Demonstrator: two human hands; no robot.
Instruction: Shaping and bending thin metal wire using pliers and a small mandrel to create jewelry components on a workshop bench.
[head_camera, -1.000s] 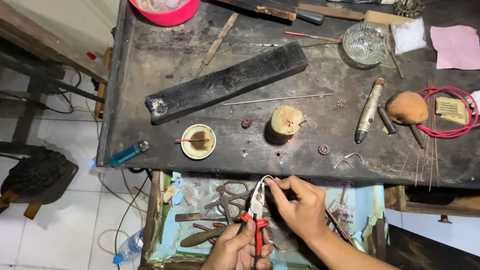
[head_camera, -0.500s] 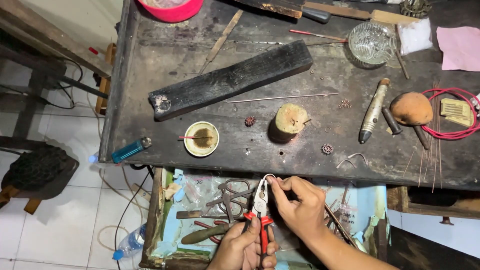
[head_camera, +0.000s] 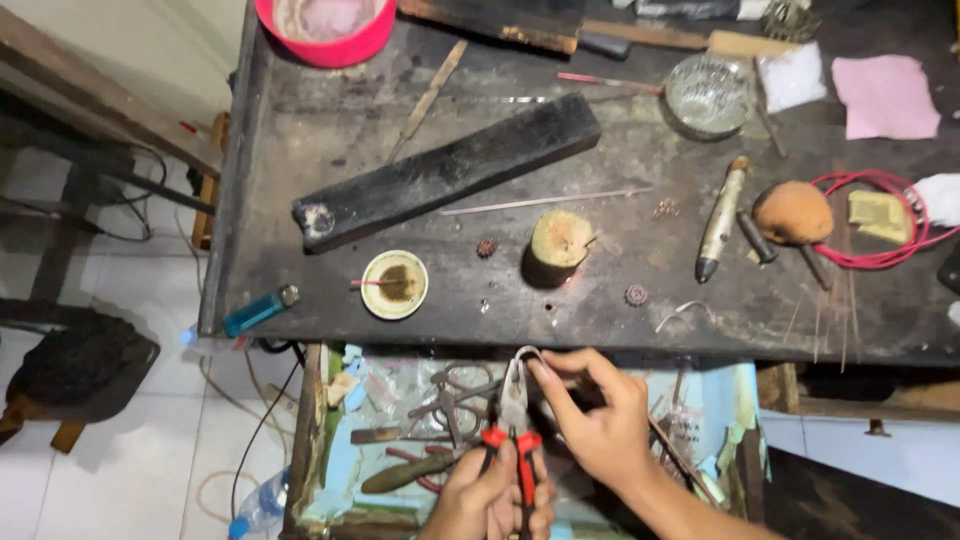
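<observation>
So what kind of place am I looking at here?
Probably a small metalwork or jewellery workshop. A scorched dark workbench carries a charred block and a pen-shaped tool. The hands work red-handled pliers over an open drawer of tools.

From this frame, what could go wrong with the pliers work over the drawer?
The right hand has fingertips right at the nose of the pliers, so a pinch seems possible. The left hand grips only the handles; whatever is bent there could drop into the cluttered drawer and be hard to find.
</observation>
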